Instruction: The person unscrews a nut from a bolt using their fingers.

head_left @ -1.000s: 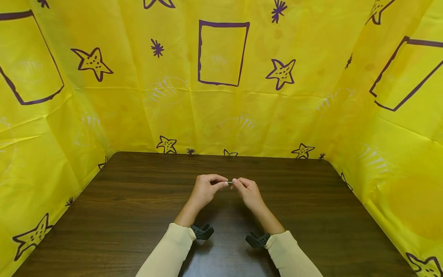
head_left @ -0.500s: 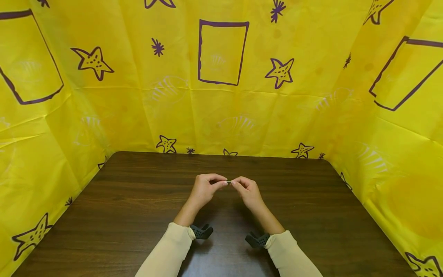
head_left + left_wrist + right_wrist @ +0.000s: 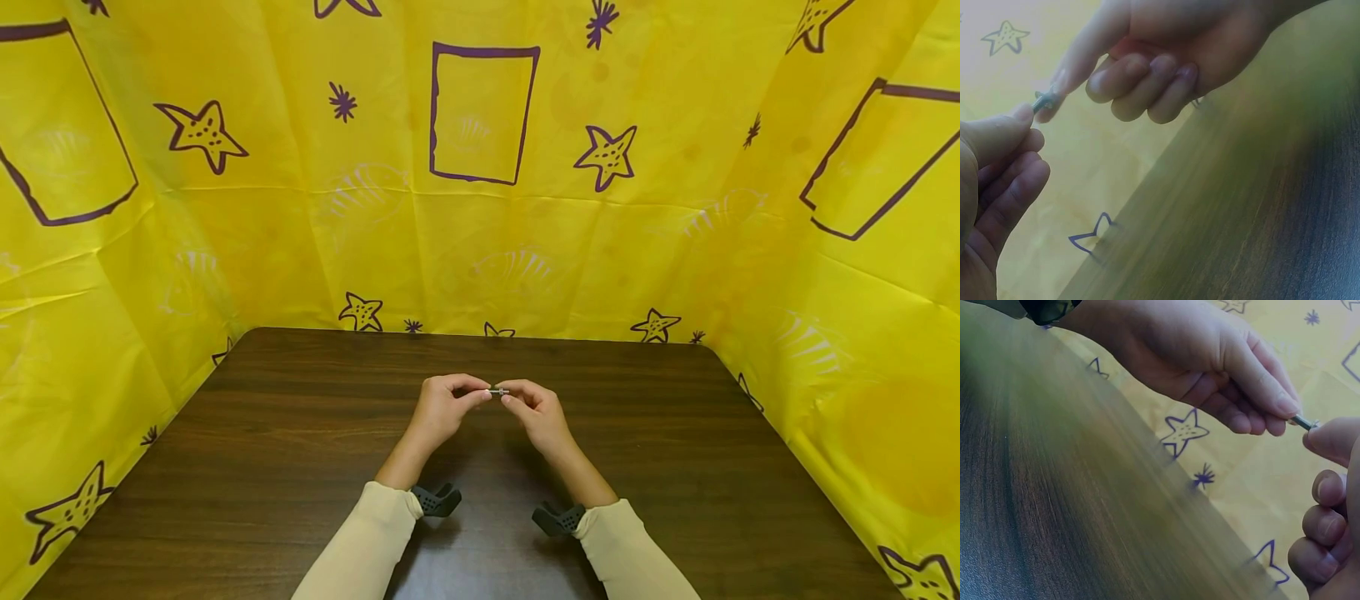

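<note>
A small metal bolt (image 3: 494,392) is held level above the table, between the two hands. My left hand (image 3: 444,410) pinches one end between thumb and forefinger; its other fingers are bent in the left wrist view. Toward the bolt's right end sits a small nut (image 3: 504,391). The thumb and forefinger of my right hand (image 3: 542,417) are at this nut, one on either side, with its end showing between them. In the left wrist view the nut (image 3: 1046,98) lies at the right fingertips, partly covered. The bolt's left end is hidden by the left fingers.
The dark wood-grain table (image 3: 300,483) lies under both arms. Yellow cloth (image 3: 480,242) printed with starfish and fish stands along its back and both sides. A dark strap with a camera mount is on each wrist.
The right fingertips have parted a little and changed their hold, so the nut and the bolt's right end now show. The left hand keeps its pinch almost in place.
</note>
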A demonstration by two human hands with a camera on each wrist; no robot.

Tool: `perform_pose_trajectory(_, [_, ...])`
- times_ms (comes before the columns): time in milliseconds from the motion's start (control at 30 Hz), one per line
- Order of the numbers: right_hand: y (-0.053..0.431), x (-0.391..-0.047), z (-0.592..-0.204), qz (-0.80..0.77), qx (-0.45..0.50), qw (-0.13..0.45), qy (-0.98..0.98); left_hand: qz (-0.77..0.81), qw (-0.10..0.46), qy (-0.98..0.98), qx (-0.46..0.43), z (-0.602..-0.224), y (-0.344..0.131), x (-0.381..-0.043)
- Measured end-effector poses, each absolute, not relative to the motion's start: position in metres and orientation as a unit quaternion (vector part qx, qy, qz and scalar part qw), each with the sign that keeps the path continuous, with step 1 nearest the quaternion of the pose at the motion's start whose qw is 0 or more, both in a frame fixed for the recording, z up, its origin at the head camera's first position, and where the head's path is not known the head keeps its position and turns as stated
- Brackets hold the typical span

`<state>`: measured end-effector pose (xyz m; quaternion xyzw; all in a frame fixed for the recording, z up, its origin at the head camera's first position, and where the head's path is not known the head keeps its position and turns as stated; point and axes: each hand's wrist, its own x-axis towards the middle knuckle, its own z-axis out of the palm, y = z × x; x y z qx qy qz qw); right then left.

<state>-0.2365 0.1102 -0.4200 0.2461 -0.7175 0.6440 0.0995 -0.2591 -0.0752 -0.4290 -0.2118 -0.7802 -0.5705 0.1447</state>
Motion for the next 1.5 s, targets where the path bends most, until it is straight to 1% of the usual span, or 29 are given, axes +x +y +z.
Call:
perform_pose_trajectory(467, [0.1150,-0.2422,-0.4164,0.645,0.263,0.094,-0.711,-0.574,0.147,-0.778,-0.210,-0.4273,-0.0720,-0.2633])
perform_pose_trajectory(900, [0.1116,-0.2398,-0.4113,0.612,0.180,0.082,-0.766,-0.562,0.141,-0.786,-0.217,-0.4276,-0.0701,-0.2630])
perform_pose_trajectory(1500, [0.1118,-0.2414,-0.4157,0.638,0.211,0.086,-0.736,-0.558,0.142,-0.791,-0.209,-0.4276,-0.0728,-0.2633])
